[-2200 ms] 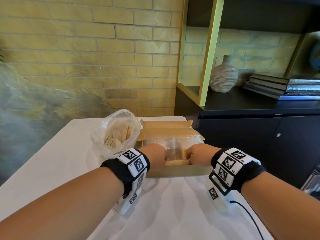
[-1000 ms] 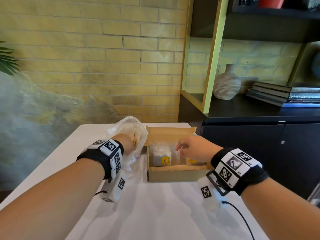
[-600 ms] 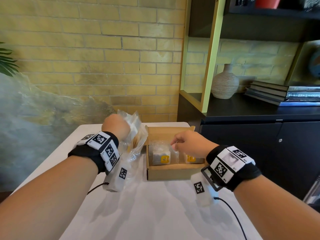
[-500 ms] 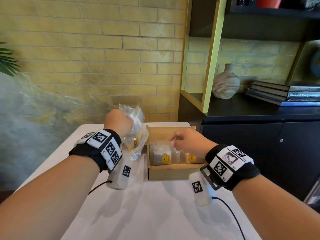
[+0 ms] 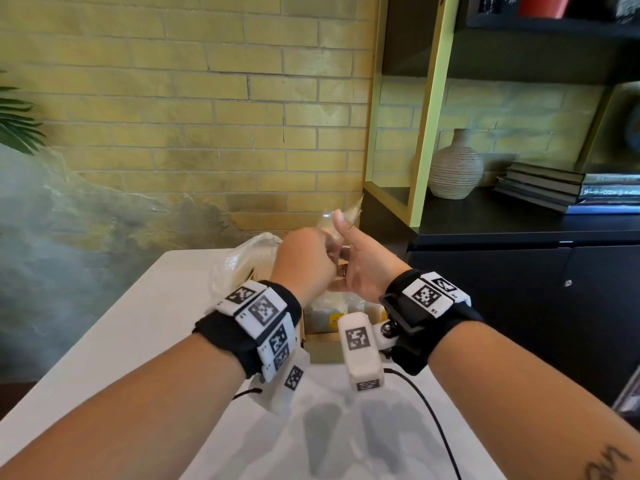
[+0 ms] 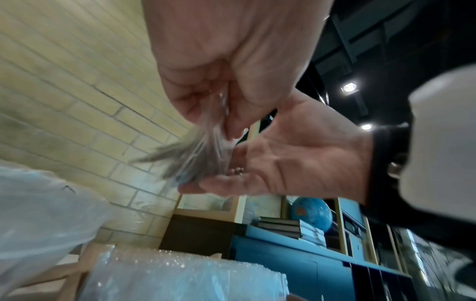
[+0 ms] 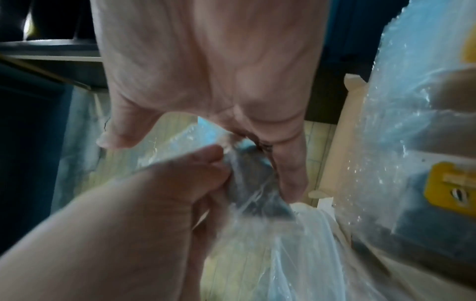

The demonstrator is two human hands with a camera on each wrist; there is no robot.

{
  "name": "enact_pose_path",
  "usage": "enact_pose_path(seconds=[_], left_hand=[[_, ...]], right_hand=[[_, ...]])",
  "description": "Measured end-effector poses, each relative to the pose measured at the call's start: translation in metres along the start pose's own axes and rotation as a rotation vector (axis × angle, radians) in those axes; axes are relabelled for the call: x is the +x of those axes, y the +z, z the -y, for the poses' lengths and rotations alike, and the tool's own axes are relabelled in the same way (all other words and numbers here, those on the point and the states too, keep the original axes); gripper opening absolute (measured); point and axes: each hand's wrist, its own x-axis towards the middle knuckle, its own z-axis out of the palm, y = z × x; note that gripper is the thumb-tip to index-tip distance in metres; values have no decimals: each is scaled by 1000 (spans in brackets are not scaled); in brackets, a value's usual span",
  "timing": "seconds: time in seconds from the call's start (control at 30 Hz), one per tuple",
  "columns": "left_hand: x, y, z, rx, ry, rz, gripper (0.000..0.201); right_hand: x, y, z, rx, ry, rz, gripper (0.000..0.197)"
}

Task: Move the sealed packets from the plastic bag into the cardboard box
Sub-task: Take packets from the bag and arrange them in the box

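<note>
On white table (image 5: 138, 341), near: open cardboard box (image 5: 325, 353) with bubble-wrapped, yellow-labelled packets (image 5: 325, 315), half hidden behind wrist cameras (image 5: 360, 351). Above it, left hand (image 5: 304, 261) pinching clear sealed packet (image 7: 247, 179); right hand (image 5: 363, 268) spread, thumb up, fingers (image 7: 291, 173) against it. Left beyond: plastic bag (image 5: 239, 265). Far right: vase (image 5: 455, 168), books (image 5: 568, 188). Only from wrist views: packet's crumpled lower end, blurred.

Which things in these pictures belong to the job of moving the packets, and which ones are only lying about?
For the job: left hand gripping a packet; right hand, open against it; plastic bag; cardboard box; packets in the box.

Only lying about: vase; books; plant leaves; globe.
</note>
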Motion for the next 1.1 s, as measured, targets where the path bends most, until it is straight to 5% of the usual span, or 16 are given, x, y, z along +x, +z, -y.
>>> enact_pose_path(seconds=[0.2, 0.4, 0.5, 0.6, 0.73, 0.93, 1.03, 1.1], left_hand=[[-4, 6, -7, 330, 195, 149, 27], [-1, -1, 4, -74, 287, 294, 19], [3, -4, 5, -286, 203, 376, 26], [2, -6, 3, -393, 129, 362, 12], [10, 0, 9, -557, -11, 203, 28], [15, 10, 16, -431, -47, -135, 43], [18, 14, 18, -516, -241, -10, 80], [16, 17, 17, -614, -377, 201, 75]], right_hand=[[-2, 2, -3, 173, -135, -105, 46], [-3, -8, -5, 243, -151, -88, 52], [-7, -10, -6, 185, -159, -14, 44], [-10, -14, -6, 210, -155, -2, 45], [-10, -16, -6, 170, -159, -35, 23], [-12, -17, -10, 51, -208, -111, 32], [-15, -19, -8, 44, -200, -107, 30], [-18, -19, -6, 64, -195, -72, 32]])
